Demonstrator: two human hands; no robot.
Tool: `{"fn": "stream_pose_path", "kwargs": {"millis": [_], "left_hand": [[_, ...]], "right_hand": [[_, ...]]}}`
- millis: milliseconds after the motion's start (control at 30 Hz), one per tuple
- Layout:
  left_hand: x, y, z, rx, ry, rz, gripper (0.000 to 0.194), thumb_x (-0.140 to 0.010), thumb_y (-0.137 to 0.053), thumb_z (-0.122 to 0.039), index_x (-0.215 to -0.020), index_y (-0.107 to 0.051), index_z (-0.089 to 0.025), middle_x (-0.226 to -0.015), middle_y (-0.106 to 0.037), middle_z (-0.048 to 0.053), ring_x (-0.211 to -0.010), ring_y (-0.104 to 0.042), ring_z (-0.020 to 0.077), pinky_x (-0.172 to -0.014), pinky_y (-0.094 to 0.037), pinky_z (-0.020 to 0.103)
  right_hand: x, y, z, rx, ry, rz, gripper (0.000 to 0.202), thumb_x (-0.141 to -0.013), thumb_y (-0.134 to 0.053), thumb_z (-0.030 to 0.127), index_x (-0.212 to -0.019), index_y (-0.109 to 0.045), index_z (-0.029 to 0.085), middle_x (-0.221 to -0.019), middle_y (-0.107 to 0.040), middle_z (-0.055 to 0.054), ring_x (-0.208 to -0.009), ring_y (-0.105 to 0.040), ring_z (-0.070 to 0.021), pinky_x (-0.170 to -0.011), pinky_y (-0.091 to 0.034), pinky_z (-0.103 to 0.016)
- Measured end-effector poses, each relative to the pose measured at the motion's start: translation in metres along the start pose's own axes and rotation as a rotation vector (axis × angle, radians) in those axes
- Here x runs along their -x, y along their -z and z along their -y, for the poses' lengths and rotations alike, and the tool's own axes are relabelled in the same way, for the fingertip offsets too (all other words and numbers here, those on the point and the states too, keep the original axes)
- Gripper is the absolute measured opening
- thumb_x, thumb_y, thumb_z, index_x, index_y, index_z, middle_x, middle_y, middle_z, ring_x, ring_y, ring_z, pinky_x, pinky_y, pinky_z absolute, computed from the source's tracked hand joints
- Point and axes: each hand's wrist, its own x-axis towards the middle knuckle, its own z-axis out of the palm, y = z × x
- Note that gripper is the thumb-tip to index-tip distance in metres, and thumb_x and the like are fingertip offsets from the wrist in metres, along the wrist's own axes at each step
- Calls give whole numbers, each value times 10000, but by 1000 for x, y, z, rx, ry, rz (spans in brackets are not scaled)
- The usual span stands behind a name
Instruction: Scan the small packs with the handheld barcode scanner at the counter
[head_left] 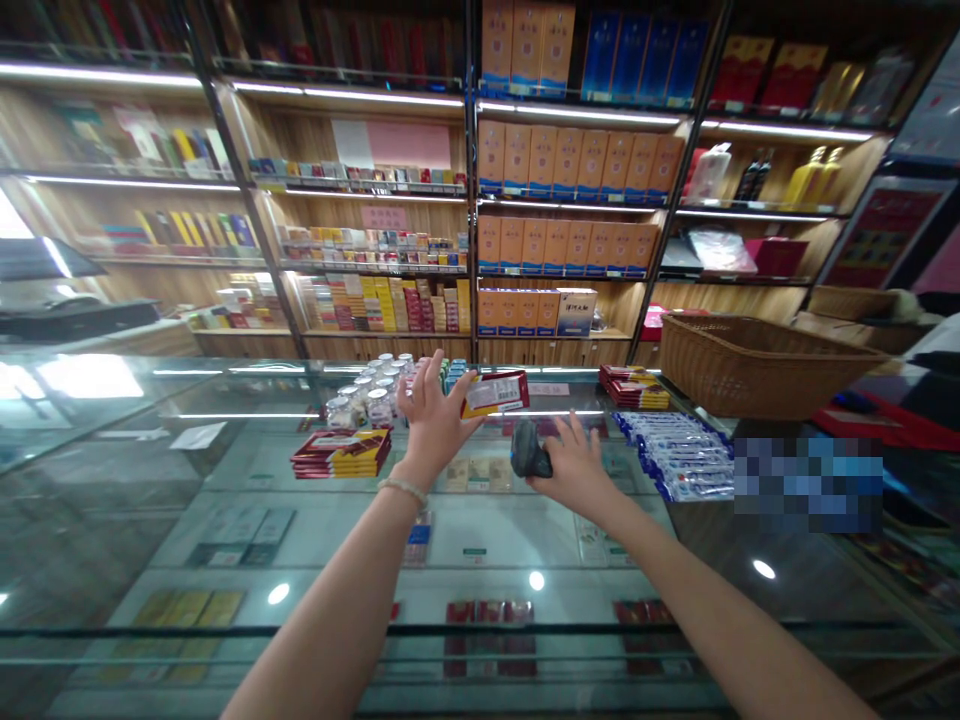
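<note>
My left hand (435,422), with a beaded bracelet at its wrist, grips a red and yellow flat packet (498,393) over the glass counter. The packet's back, with a white label and barcode, faces me. Closed round a dark handheld barcode scanner (528,449) is my right hand (576,462), just to the right of and below the packet. A stack of similar red and yellow packets (341,453) lies left of my left hand. Another such stack (634,386) sits farther back on the right. Several small lidded jars (367,392) stand behind my left hand, partly hidden by it.
Rows of blue and white packets (675,455) lie on the right of the glass counter (262,510). A wicker basket (765,365) stands behind them. Boxed goods are visible below the glass. Shelves with orange boxes (566,160) line the back wall.
</note>
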Motion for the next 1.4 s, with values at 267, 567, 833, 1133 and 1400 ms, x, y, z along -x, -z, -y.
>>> {"fn": "stream_pose_path", "kwargs": {"millis": [267,567,833,1133,1400], "left_hand": [[0,-2,2,-15,21,-3,727,-692,-927,-453,-1361,-675,-317,-1702,-302,207,-1571,-278,423,-1254,-112,654],[0,1,1,-1,36,13,714,-711,-910,-454,-1370,-668,-324,-1710,-288,190,-1564,-280,432,-1251,-115,662],[2,3,0,-1,39,4,701,-734,-890,-482,-1377,-660,-325,-1708,-294,186,-1561,-287,422,-1253,-122,661],[1,-2,3,3,53,-5,694,-744,-871,-500,-1379,-657,-320,-1718,-269,185,-1568,-263,420,-1256,-93,655],[1,-1,1,21,63,0,670,-758,-862,-486,-1375,-661,-320,-1718,-275,173,-1567,-268,419,-1258,-85,646]], "right_hand": [[-6,24,-33,-405,33,-280,526,-810,-690,325,-1315,-633,189,-1418,-655,-146,-1299,-626,-323,-1098,-501,-486],[6,57,-34,-905,-32,21,426,-850,-660,493,-1199,-621,252,-833,-683,27,-476,-601,-111,-491,-523,-254],[14,51,-9,-762,-59,61,519,-834,-712,449,-1288,-581,234,-951,-760,-35,-531,-619,-142,-462,-430,-240],[15,43,-5,-770,-2,-79,435,-829,-733,425,-1214,-621,257,-1107,-783,-55,-924,-754,-275,-749,-580,-366],[16,40,-5,-714,34,-114,438,-831,-760,376,-1237,-667,241,-1142,-795,-92,-1138,-726,-329,-946,-566,-448]]}}
